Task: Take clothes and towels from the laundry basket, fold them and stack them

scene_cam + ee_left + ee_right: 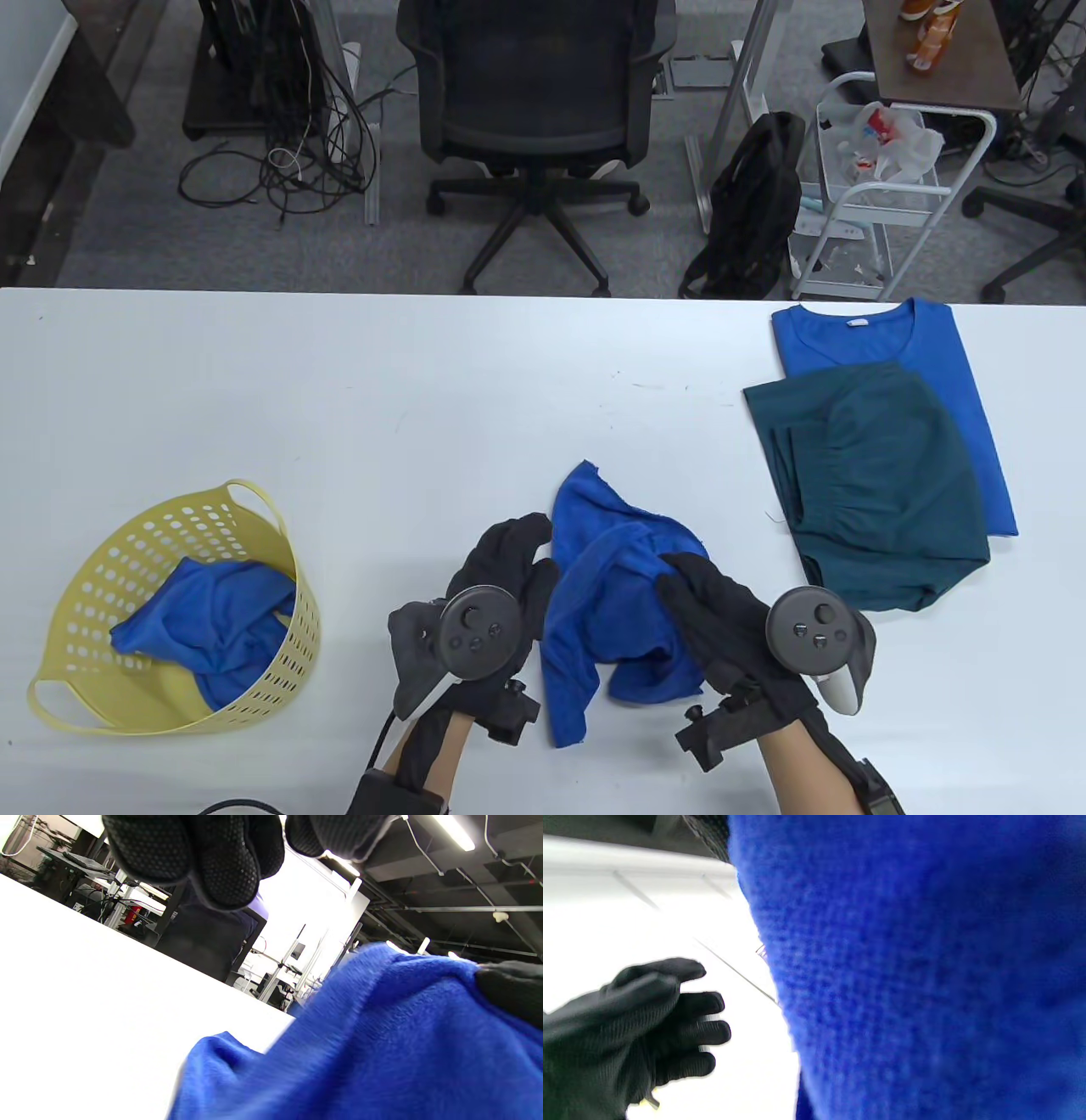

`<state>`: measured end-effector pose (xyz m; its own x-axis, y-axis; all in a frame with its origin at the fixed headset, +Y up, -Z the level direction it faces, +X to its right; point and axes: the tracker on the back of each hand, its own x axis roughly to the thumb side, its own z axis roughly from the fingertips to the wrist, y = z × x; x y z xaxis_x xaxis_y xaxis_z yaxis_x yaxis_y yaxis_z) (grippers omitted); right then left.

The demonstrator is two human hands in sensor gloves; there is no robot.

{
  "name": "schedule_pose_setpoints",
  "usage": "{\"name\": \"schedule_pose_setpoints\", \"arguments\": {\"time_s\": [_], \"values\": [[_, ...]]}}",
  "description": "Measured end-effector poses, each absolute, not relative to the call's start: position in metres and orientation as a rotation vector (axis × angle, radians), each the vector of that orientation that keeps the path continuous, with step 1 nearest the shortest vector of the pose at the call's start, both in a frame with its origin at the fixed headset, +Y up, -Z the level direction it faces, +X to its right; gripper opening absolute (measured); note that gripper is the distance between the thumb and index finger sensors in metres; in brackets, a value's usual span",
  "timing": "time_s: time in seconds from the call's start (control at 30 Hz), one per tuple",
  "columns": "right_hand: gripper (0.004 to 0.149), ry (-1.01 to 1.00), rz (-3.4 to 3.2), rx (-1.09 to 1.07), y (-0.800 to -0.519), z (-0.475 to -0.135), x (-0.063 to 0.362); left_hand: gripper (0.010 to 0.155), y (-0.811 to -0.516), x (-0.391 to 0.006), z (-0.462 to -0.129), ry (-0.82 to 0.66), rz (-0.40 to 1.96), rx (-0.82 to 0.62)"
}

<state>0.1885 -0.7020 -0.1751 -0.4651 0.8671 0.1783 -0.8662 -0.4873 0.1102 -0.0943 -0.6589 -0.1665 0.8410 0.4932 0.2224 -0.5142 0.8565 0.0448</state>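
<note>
A crumpled bright blue towel (pixel 607 611) is near the table's front edge, between my hands. My right hand (pixel 691 594) lies over its right side and grips the fabric; the towel fills the right wrist view (pixel 925 976). My left hand (pixel 517 560) is open with spread fingers just left of the towel, not holding it; it shows the same way in the right wrist view (pixel 649 1027). In the left wrist view my left fingers (pixel 220 861) hang above the table, apart from the towel (pixel 360 1052). A yellow perforated basket (pixel 93 552) at front left holds another blue cloth (pixel 212 620).
At the right, a folded blue T-shirt (pixel 950 365) lies flat with a folded dark teal garment (pixel 874 492) on top. The white table (pixel 339 407) stretches between basket and stack. An office chair, cables and a cart stand beyond the far edge.
</note>
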Motion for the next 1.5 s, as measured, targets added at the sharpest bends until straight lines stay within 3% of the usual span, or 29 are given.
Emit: {"name": "schedule_pose_setpoints", "arguments": {"time_s": [0.1,0.27,0.4,0.53,0.6,0.63,0.7,0.73,0.83,0.87,0.9,0.97,1.0,1.13,1.2,1.27,1.33,1.43,1.5], "values": [[0.046,0.032,1.976,0.231,-0.706,-0.177,0.195,0.06,-0.665,-0.096,-0.169,-0.319,0.647,-0.105],[0.047,0.041,1.905,0.243,-0.706,-0.176,0.202,0.107,-0.691,-0.084,-0.175,-0.483,0.7,-0.417],[0.047,0.059,1.889,0.279,-0.707,-0.177,0.203,0.113,-0.713,-0.073,-0.179,-0.409,0.611,-0.392],[0.047,0.072,1.779,0.346,-0.711,-0.178,0.199,0.116,-0.743,-0.055,-0.176,-0.4,0.599,-0.455],[0.047,0.108,1.75,0.391,-0.711,-0.179,0.197,0.112,-0.747,-0.05,-0.173,-0.335,0.602,-0.355],[0.046,0.15,1.783,0.391,-0.709,-0.179,0.196,0.102,-0.745,-0.051,-0.172,-0.282,0.607,-0.232],[0.045,0.199,1.905,0.381,-0.705,-0.177,0.197,0.059,-0.735,-0.059,-0.172,-0.2,0.643,-0.012],[0.045,0.229,1.977,0.38,-0.702,-0.176,0.197,0.048,-0.73,-0.064,-0.172,-0.202,0.673,0.002],[0.051,0.475,2.29,0.417,-0.694,-0.177,0.194,0.047,-0.723,-0.08,-0.175,-0.231,0.846,-0.066],[0.063,0.538,2.386,0.403,-0.692,-0.177,0.193,0.046,-0.721,-0.083,-0.176,-0.248,0.895,-0.084],[0.084,0.458,2.453,0.378,-0.691,-0.176,0.192,0.045,-0.719,-0.087,-0.176,-0.266,0.91,-0.092],[0.1,0.286,2.416,0.442,-0.693,-0.176,0.19,0.043,-0.715,-0.089,-0.175,-0.275,0.894,-0.061],[0.1,0.227,2.322,0.532,-0.696,-0.177,0.188,0.042,-0.713,-0.088,-0.175,-0.315,0.89,-0.071],[0.086,0.329,2.108,0.569,-0.711,-0.178,0.176,0.042,-0.71,-0.077,-0.173,-0.457,0.959,-0.21],[0.078,0.289,2.109,0.615,-0.718,-0.178,0.171,0.043,-0.71,-0.072,-0.172,-0.516,0.993,-0.266],[0.057,0.247,2.105,0.623,-0.72,-0.179,0.171,0.044,-0.71,-0.069,-0.171,-0.53,0.991,-0.3],[0.042,0.153,2.009,0.603,-0.72,-0.178,0.176,0.047,-0.712,-0.07,-0.172,-0.459,0.966,-0.278],[0.04,0.066,1.912,0.479,-0.718,-0.177,0.184,0.068,-0.715,-0.074,-0.171,-0.258,0.836,-0.167],[0.039,-0.031,1.997,0.361,-0.715,-0.175,0.19,0.066,-0.71,-0.074,-0.168,-0.232,0.69,-0.072]]}}
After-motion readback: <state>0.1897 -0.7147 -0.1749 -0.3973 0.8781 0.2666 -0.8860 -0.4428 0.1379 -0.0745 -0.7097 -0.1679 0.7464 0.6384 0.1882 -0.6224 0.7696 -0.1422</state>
